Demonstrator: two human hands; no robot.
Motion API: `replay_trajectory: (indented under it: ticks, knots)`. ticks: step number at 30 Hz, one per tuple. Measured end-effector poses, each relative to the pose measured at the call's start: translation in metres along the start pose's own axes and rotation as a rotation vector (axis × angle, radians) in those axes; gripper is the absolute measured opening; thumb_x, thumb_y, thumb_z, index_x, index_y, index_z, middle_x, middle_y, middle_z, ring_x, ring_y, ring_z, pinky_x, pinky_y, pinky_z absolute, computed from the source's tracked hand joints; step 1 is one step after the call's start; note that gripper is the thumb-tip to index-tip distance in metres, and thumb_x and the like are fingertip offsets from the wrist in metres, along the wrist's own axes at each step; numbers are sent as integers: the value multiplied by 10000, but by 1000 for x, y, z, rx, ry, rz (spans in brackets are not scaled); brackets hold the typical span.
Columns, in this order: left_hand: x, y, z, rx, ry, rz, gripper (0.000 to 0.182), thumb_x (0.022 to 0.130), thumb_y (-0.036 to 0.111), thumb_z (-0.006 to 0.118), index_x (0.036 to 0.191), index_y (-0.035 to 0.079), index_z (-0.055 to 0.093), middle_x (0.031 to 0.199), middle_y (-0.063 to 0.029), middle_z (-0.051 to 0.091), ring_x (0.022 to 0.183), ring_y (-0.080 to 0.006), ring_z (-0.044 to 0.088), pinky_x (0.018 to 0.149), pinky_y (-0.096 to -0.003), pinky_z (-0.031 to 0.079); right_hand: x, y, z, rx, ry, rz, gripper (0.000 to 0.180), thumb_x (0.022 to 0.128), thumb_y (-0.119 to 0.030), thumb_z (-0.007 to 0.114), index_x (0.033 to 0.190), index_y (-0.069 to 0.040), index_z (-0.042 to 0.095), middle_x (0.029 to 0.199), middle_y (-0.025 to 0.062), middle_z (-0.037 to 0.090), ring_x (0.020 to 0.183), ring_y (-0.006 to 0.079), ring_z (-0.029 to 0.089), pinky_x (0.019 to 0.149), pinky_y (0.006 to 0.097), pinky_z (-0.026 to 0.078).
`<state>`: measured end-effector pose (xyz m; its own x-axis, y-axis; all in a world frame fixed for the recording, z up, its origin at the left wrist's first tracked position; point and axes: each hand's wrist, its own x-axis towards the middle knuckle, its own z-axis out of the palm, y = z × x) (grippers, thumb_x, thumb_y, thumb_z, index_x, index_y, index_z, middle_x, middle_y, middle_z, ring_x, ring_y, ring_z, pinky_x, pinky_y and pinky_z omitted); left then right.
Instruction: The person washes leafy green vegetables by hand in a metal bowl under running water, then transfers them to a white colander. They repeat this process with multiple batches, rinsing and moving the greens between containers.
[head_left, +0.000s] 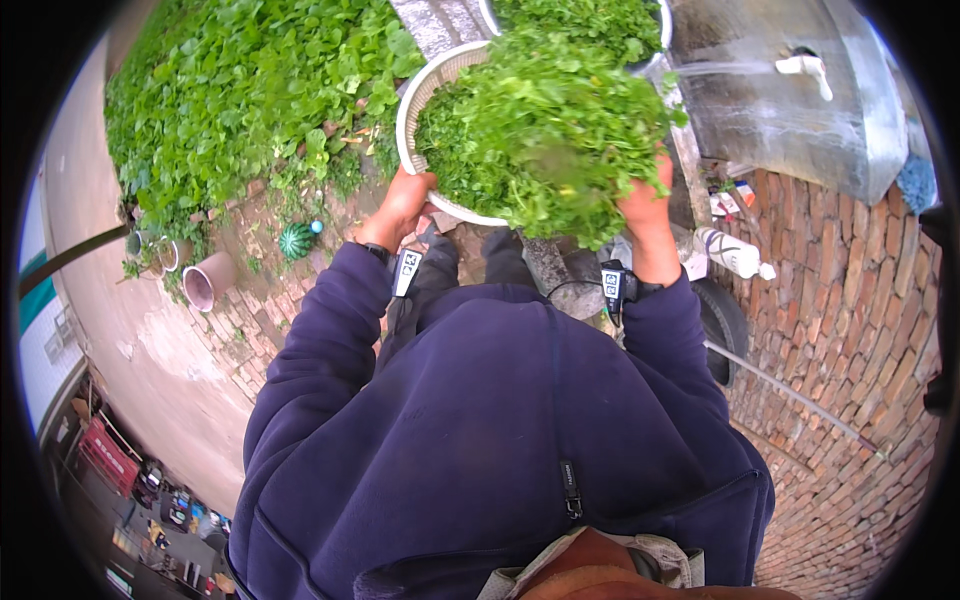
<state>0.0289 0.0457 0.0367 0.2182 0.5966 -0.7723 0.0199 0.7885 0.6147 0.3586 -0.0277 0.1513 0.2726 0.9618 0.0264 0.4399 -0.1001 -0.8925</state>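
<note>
My left hand grips the near left rim of a white plastic colander basket, its thumb over the edge. Chopped-looking leafy green herbs fill the basket. At its right side my right hand holds a large loose bunch of leafy greens, partly blurred, over the basket; the leaves hide most of its fingers. Just beyond stands a basin with more greens in it. From a white tap at the right, water streams leftward in the picture towards the basin.
The tap is on a grey metal tank. A white bottle, a tyre and a long pole are by the brick wall. Leafy plants grow at left, near a pink pot and a green striped ball.
</note>
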Motion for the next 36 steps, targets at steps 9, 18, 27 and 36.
replay_trajectory:
  ticks: [9,18,27,36]
  knots:
    - [-9,2,2,-3,5,10,436,888,-11,549,1313,34,462,1041,-98,580,814,-234,668,653,-409,639,-100,-22,-88,79,167,259,349,1038,-116,532,1376,-33,554,1223,73,665,1046,186,635,885,335,516]
    - [2,-8,-6,41,-7,-10,383,856,-7,577,1223,68,496,992,-74,571,816,-234,654,667,-418,626,-130,-19,-151,251,405,248,386,1039,-139,480,1395,-4,543,1292,128,642,1137,231,628,978,357,512]
    - [-4,-16,-30,-107,39,-61,408,840,-39,558,1243,6,525,985,-85,606,832,-244,671,663,-422,625,-31,159,-118,376,622,470,481,972,-101,652,1439,-47,550,1314,115,670,1169,215,643,975,375,535]
    - [-18,-27,-51,-80,55,-88,373,842,-26,561,1214,-25,544,993,-90,623,842,-242,683,705,-390,642,16,250,36,-607,-95,510,792,838,-271,845,1510,-74,475,1550,199,463,1395,354,491,1081,481,482]
